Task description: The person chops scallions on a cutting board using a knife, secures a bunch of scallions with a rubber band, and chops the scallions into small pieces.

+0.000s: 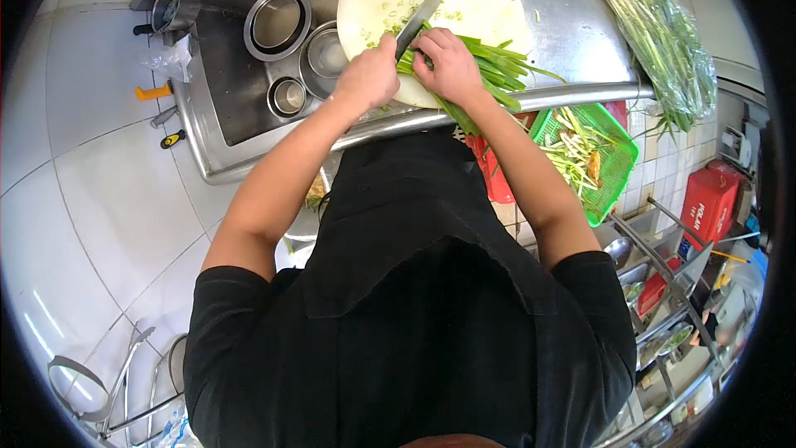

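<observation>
My left hand (371,75) is closed round the handle of a kitchen knife (421,18), its blade slanting up and to the right over a round white cutting board (485,0). Curled fingers of my right hand (450,66) hold down a bunch of green onions (497,66) beside the blade. The long green leaves fan out to the right, past the board's edge, and some hang down toward my apron. Small chopped green onion pieces (398,12) lie scattered on the board round the knife.
Left of the board, a steel sink (228,75) holds several metal bowls and pots (278,23). A plastic bag of green onions (655,33) lies on the right of the counter. Below the counter edge is a green basket (618,170) of trimmings. A metal rack (663,257) stands lower right.
</observation>
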`<action>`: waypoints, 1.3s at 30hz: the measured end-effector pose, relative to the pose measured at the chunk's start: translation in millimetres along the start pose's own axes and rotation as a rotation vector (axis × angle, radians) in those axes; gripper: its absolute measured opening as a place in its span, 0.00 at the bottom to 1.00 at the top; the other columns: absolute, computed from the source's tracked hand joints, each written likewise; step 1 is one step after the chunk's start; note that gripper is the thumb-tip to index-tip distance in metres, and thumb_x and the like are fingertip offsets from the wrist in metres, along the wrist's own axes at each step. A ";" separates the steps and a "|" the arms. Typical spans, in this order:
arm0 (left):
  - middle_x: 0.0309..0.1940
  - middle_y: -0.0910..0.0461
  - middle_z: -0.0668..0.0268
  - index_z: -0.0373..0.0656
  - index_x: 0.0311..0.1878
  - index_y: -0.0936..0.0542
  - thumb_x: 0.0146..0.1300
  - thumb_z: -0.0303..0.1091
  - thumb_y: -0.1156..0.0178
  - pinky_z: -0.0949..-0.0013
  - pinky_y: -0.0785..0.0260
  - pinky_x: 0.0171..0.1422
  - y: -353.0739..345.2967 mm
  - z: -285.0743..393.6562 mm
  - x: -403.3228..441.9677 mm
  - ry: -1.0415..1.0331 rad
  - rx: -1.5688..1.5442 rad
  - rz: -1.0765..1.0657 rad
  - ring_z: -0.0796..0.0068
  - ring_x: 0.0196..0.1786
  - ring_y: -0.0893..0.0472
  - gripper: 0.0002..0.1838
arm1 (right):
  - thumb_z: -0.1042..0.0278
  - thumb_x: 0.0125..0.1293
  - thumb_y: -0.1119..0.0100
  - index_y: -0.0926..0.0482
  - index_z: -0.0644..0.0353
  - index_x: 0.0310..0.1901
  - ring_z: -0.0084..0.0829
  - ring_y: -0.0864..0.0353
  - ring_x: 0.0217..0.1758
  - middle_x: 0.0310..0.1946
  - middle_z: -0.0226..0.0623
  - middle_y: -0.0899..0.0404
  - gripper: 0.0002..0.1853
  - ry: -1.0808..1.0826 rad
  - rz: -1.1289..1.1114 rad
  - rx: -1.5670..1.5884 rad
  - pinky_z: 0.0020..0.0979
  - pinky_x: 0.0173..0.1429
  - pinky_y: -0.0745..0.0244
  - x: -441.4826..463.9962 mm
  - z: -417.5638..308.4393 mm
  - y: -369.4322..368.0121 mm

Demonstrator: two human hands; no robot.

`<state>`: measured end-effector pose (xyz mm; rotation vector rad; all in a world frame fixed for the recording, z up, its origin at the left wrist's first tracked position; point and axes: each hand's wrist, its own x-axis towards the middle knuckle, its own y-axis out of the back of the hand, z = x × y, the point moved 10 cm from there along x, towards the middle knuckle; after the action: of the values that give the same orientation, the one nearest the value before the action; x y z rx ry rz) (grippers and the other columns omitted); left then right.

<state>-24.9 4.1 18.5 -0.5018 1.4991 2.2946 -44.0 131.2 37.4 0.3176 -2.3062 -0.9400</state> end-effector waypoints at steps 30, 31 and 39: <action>0.35 0.16 0.33 0.35 0.57 0.35 0.75 0.31 0.47 0.32 0.26 0.54 -22.0 -17.2 -55.4 0.091 -0.024 -0.044 0.26 0.44 0.15 0.14 | 0.56 0.62 0.32 0.19 0.54 0.55 0.57 0.29 0.71 0.57 0.44 0.22 0.21 -0.166 -0.149 -0.206 0.58 0.80 0.40 -12.8 -5.7 1.9; 0.36 0.16 0.33 0.35 0.57 0.35 0.75 0.31 0.47 0.32 0.26 0.54 -20.1 -14.4 -53.0 0.092 -0.022 -0.045 0.27 0.44 0.15 0.15 | 0.50 0.60 0.30 0.23 0.53 0.63 0.54 0.35 0.76 0.65 0.42 0.26 0.31 -0.211 -0.258 -0.221 0.61 0.84 0.47 -21.1 -3.7 -5.9; 0.42 0.17 0.30 0.34 0.59 0.34 0.75 0.33 0.47 0.35 0.28 0.60 -9.8 -1.3 -5.8 0.025 -0.112 0.004 0.27 0.50 0.17 0.16 | 0.55 0.59 0.28 0.27 0.50 0.68 0.47 0.33 0.78 0.67 0.39 0.26 0.35 -0.126 -0.304 -0.448 0.54 0.84 0.46 -15.5 53.2 23.9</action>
<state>-15.1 6.0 13.0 -0.5596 1.3901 2.3935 -65.1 184.2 17.4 0.4324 -2.1110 -1.6328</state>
